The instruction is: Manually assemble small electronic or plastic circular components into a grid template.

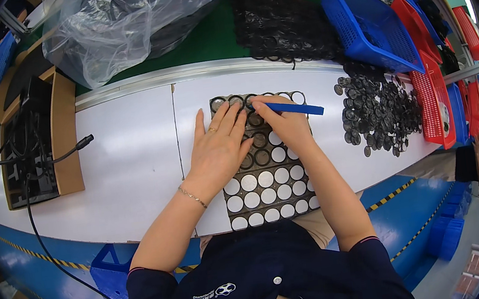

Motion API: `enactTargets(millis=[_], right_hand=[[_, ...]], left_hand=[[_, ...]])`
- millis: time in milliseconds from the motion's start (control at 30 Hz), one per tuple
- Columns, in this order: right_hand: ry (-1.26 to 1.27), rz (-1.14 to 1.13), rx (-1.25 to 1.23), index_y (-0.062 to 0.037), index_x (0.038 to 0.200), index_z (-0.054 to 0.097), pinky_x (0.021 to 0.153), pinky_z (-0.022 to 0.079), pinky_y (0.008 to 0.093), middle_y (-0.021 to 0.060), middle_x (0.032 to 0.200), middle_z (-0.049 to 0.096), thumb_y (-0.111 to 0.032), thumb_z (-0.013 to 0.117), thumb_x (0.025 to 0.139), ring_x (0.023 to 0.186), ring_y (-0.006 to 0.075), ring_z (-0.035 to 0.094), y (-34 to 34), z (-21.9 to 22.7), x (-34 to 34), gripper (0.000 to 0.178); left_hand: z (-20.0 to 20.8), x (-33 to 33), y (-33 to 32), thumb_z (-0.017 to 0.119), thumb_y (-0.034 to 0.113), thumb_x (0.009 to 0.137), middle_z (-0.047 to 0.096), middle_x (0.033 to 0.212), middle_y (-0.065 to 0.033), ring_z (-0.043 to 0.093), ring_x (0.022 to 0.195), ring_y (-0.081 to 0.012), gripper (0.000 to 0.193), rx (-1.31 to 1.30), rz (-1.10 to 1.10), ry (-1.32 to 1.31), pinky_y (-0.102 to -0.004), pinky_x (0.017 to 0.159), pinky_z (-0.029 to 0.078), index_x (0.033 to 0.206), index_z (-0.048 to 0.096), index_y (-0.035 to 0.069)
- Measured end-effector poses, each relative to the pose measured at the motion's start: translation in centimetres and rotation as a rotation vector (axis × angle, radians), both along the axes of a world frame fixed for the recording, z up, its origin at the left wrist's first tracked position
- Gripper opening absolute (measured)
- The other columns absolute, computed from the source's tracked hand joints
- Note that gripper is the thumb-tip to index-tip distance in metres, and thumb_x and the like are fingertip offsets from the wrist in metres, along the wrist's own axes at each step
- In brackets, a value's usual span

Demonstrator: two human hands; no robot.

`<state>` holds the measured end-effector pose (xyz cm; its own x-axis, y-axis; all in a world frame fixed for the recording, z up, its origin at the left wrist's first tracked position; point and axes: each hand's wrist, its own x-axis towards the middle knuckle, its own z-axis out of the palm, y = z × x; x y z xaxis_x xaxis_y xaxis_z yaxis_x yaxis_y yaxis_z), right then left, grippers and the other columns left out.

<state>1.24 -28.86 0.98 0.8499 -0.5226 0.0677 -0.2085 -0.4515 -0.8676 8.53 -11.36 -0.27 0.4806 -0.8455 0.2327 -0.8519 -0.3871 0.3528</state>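
Note:
In front of me a dark tray (248, 207) lies on the white table, with rows of round pieces in it. The nearer rows show white round discs (268, 196); several places in the farther rows show dark rings (261, 157). My left hand (219, 143) rests palm down over the tray's left side, fingers spread, its fingertips at the far rows. My right hand (285, 124) is closed around a flat blue stick-like tool (300, 108) pointing to the right. The tool's working end is partly hidden by the fingers, near the far row.
A pile of small dark discs (379, 109) lies right of the tray. Behind it are a heap of black pieces (283, 21), a blue basket (369, 26) and red baskets (434, 104). At left stands a cardboard box (67, 135) with a black cable (31, 217); a clear plastic bag (123, 29) lies beyond.

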Motion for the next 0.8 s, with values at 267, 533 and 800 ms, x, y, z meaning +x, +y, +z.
enactTargets(millis=[267, 533, 800], right_hand=[[-0.199, -0.178, -1.010, -0.0050, 0.108, 0.071, 0.092, 0.045, 0.0438, 0.0114, 0.113, 0.068, -0.017, 0.069, 0.091, 0.111, 0.0302, 0.062, -2.9, -1.0, -1.2, 0.021], [-0.040, -0.072, 0.468, 0.0030, 0.119, 0.071, 0.060, 0.048, 0.0215, 0.0099, 0.096, 0.071, -0.028, 0.067, 0.099, 0.078, 0.0090, 0.063, -0.2, 0.8, -3.9, 0.037], [0.133, -0.041, 0.371, -0.0020, 0.118, 0.073, 0.058, 0.047, 0.0207, 0.0038, 0.094, 0.070, -0.029, 0.067, 0.098, 0.076, 0.0071, 0.062, 1.6, 0.3, -2.8, 0.034]], left_hand=[[0.1, 0.2, 0.3, 0.066, 0.030, 0.094, 0.050, 0.150, -0.0112, 0.041, 0.144, -0.0272, 0.055, -0.008, 0.005, 0.004, -0.0566, 0.120, 0.023, 0.141, 0.055, 0.005], [-0.1, 0.0, 0.2, 0.066, 0.031, 0.095, 0.050, 0.150, -0.0105, 0.041, 0.144, -0.0266, 0.054, 0.011, 0.021, -0.008, -0.0561, 0.120, 0.023, 0.141, 0.055, 0.005], [0.0, 0.1, 0.1, 0.066, 0.030, 0.095, 0.050, 0.151, -0.0100, 0.042, 0.144, -0.0268, 0.054, 0.001, 0.012, -0.006, -0.0562, 0.120, 0.023, 0.142, 0.055, 0.007]])
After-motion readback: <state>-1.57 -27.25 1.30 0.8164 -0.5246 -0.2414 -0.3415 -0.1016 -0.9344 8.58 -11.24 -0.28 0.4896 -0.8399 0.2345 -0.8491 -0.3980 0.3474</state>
